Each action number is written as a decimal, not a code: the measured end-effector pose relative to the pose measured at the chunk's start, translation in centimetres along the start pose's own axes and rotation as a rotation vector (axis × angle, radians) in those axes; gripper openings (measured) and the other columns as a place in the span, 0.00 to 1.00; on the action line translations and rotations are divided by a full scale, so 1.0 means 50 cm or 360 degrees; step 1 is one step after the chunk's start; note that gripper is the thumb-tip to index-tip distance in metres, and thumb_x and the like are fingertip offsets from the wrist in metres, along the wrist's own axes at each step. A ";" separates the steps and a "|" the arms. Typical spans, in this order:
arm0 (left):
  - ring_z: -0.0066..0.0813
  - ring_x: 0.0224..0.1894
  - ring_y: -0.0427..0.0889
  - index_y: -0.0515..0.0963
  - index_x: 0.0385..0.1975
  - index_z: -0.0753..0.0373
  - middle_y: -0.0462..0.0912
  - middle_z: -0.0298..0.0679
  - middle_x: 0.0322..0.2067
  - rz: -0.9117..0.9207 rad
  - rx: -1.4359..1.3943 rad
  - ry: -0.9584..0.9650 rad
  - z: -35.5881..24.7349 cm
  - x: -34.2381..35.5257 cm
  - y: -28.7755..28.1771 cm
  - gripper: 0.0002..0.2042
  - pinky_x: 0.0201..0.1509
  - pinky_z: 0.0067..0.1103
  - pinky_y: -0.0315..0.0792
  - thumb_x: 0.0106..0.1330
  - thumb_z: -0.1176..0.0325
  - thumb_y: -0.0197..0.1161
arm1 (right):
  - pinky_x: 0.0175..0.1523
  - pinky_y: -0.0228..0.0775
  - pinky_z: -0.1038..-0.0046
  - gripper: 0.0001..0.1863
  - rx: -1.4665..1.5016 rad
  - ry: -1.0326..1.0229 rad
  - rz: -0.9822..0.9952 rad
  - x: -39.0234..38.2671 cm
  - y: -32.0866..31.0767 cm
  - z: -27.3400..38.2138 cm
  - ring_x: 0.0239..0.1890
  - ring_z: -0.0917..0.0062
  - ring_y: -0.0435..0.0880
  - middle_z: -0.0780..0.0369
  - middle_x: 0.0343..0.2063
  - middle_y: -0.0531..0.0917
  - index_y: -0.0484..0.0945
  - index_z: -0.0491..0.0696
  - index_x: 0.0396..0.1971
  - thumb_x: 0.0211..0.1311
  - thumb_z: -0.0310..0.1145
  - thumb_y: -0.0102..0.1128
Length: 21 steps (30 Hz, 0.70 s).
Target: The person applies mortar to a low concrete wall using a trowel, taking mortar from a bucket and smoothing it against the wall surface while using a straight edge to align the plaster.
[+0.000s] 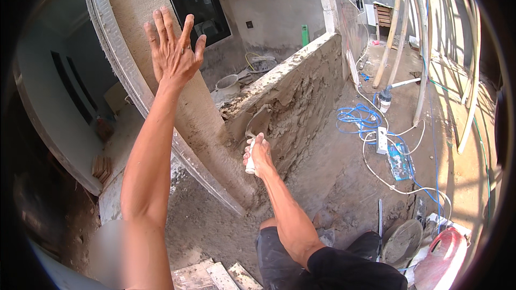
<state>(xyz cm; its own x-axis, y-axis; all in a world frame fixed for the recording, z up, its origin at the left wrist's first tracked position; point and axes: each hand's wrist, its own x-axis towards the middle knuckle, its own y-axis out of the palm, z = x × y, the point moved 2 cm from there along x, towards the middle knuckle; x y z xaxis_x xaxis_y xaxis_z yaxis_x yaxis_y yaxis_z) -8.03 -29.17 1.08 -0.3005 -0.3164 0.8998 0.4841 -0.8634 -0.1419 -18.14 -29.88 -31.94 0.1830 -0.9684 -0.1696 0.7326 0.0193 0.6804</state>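
Your right hand grips a trowel by its white handle, blade pointing up and away against the low plastered wall straight ahead. Your left hand is raised high with fingers spread wide, empty, well apart from the trowel.

I see one package: a flat, rectangular blue packet with pale printing lies on the dusty concrete floor at about three o'clock from my right hand, just beside a white power strip and among white cables. I see no signs, loose labels or screens anywhere.
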 end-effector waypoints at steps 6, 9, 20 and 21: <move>0.43 0.80 0.36 0.60 0.72 0.37 0.44 0.47 0.77 0.0058 -0.0012 -0.0029 -0.001 0.000 -0.006 0.30 0.81 0.42 0.23 0.72 0.36 0.40 | 0.15 0.69 0.72 0.25 -0.0072 -0.0176 -0.0026 -0.050 0.089 0.028 0.15 0.79 0.72 0.65 0.18 0.69 0.62 0.47 0.34 0.78 0.56 0.40; 0.43 0.80 0.36 0.60 0.73 0.36 0.44 0.46 0.77 0.0100 0.0018 -0.0035 -0.002 0.001 -0.015 0.31 0.81 0.42 0.23 0.72 0.35 0.40 | 0.16 0.74 0.71 0.23 -0.0283 -0.0246 0.0117 -0.082 0.122 0.030 0.16 0.80 0.73 0.64 0.21 0.70 0.61 0.45 0.35 0.79 0.52 0.39; 0.41 0.80 0.39 0.60 0.73 0.41 0.45 0.44 0.77 0.0207 0.0137 0.0033 -0.024 -0.018 -0.016 0.31 0.81 0.40 0.26 0.73 0.38 0.41 | 0.15 0.64 0.75 0.30 -0.0863 -0.0119 0.0312 -0.382 -0.136 0.017 0.12 0.81 0.72 0.65 0.19 0.72 0.73 0.37 0.46 0.77 0.54 0.45; 0.41 0.80 0.39 0.60 0.73 0.40 0.46 0.44 0.77 0.0209 0.0203 0.0027 -0.012 -0.014 -0.029 0.31 0.81 0.40 0.29 0.72 0.38 0.44 | 0.16 0.63 0.76 0.29 -0.0859 -0.0075 0.0274 -0.411 -0.211 0.031 0.13 0.81 0.72 0.65 0.20 0.73 0.75 0.38 0.43 0.77 0.55 0.46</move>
<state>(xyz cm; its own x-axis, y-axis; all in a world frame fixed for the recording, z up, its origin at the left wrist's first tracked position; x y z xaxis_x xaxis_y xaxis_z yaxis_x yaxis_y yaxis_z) -9.02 -27.94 0.42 -0.2411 -0.4303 0.8699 0.6199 -0.7579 -0.2032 -30.65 -10.59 -34.50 0.3090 -0.9498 -0.0482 0.9283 0.2902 0.2323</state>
